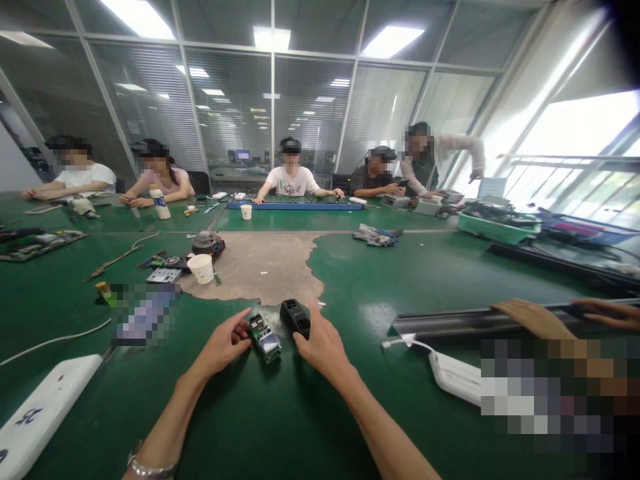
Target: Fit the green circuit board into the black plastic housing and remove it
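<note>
Two small items lie side by side on the green tabletop before me. On the left is a small device with its green circuit board (265,339) exposed and a shiny screen-like part at its near end. A black plastic housing (294,316) with a cut-out sits on the right. My left hand (227,343) is at the left side of the circuit board, its index finger stretched out and its thumb apart from it. My right hand (323,340) has its thumb and fingers around the near right part of the black housing, which hides some of it.
A paper cup (201,269) and loose electronic parts (207,243) stand ahead left. White power banks (55,400) (455,377) lie at both sides. Another person's hands (535,317) rest on a long black bar (450,323) at right. Several people sit across the table.
</note>
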The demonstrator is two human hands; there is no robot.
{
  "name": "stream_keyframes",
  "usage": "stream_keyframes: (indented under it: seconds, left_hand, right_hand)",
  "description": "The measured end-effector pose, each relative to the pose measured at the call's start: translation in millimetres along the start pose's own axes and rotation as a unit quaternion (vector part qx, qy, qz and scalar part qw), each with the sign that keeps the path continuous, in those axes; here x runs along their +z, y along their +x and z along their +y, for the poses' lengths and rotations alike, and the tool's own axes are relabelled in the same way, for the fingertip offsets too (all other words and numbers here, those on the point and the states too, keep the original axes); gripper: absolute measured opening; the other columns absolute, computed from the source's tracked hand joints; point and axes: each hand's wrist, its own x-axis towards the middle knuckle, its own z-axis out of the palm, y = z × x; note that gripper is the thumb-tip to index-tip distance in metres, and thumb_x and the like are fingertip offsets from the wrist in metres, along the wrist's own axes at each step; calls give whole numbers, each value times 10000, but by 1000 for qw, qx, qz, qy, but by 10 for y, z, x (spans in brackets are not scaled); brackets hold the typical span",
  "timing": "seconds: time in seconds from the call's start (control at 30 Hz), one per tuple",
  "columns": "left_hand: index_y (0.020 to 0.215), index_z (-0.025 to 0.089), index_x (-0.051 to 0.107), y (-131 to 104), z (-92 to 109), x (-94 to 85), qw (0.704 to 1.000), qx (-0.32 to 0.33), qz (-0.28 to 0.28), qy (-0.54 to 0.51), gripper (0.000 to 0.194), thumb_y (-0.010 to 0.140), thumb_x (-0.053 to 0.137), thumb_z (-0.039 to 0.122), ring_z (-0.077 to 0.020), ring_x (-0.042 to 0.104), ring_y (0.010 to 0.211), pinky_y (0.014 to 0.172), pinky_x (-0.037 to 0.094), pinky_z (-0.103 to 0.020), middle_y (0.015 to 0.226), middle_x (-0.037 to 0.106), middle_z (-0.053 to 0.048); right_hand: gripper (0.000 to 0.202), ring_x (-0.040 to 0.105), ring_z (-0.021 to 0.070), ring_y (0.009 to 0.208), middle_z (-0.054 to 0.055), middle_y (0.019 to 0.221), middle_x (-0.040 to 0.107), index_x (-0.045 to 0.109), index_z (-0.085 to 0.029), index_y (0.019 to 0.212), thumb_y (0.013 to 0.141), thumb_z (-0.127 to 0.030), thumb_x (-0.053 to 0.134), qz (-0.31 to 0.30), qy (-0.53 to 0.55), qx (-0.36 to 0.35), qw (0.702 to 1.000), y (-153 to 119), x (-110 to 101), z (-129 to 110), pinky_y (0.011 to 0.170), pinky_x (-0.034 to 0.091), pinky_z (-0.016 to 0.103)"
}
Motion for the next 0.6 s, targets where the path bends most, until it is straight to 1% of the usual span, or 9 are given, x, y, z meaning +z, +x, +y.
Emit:
stream_keyframes:
  seconds: [0.07, 0.13, 0.17, 0.23, 0.33, 0.47, 0.6]
  left_hand:
    - [1375, 194, 407, 17, -7, 7, 1000, 0, -1, -2, 654, 750, 598, 214, -134, 561, 750, 667, 474, -275, 1015, 598, -65]
    - [1353, 191, 440, 27, -5, 14, 1000, 3, -2, -3, 623, 753, 603, 227, -133, 565, 733, 657, 470, -271, 987, 608, -58]
    - [1342, 190, 453, 29, -3, 16, 1000, 5, 0, -4, 613, 751, 610, 234, -134, 566, 728, 655, 467, -270, 970, 612, -54]
    - [1328, 187, 470, 28, 1, 17, 1000, 7, 3, -8, 606, 745, 626, 245, -131, 563, 717, 654, 462, -266, 939, 617, -47]
    - [1316, 176, 480, 18, 10, 12, 1000, 6, 5, -18, 602, 741, 640, 253, -127, 552, 706, 652, 456, -262, 923, 619, -47]
    - [1280, 163, 506, 4, 41, 2, 1000, 10, 0, -26, 563, 741, 642, 249, -130, 551, 692, 637, 444, -259, 904, 623, -47]
    - [1285, 154, 491, 4, 68, -10, 999, 20, -11, -41, 555, 750, 618, 224, -137, 548, 707, 630, 439, -250, 883, 615, -44]
  right_hand:
    - [768, 568, 288, 1031, 148, 1130, 603, 247, -112, 1434, 764, -287, 578, 34, 32, -3, 999, 4, -40, -66, 881, 429, 398]
    - [765, 566, 262, 1041, 115, 1131, 605, 223, -146, 1445, 782, -303, 570, 69, 85, -27, 994, -16, -77, -164, 893, 435, 384]
    - [764, 571, 247, 1035, 98, 1121, 611, 211, -160, 1450, 790, -309, 565, 77, 111, -43, 990, -34, -88, -219, 896, 439, 374]
    - [780, 583, 234, 1003, 80, 1086, 623, 195, -171, 1456, 789, -321, 570, 73, 141, -64, 985, -80, -84, -325, 889, 450, 369]
    - [803, 579, 248, 997, 92, 1094, 617, 205, -159, 1454, 768, -327, 587, 52, 138, -76, 986, -145, -23, -442, 890, 451, 394]
    - [794, 551, 274, 1035, 122, 1141, 591, 229, -148, 1447, 761, -324, 588, 35, 115, -90, 989, -190, 84, -527, 912, 432, 423]
    - [801, 537, 278, 1024, 114, 1161, 586, 223, -161, 1449, 747, -283, 589, 25, 100, -119, 988, -210, 136, -585, 908, 431, 421]
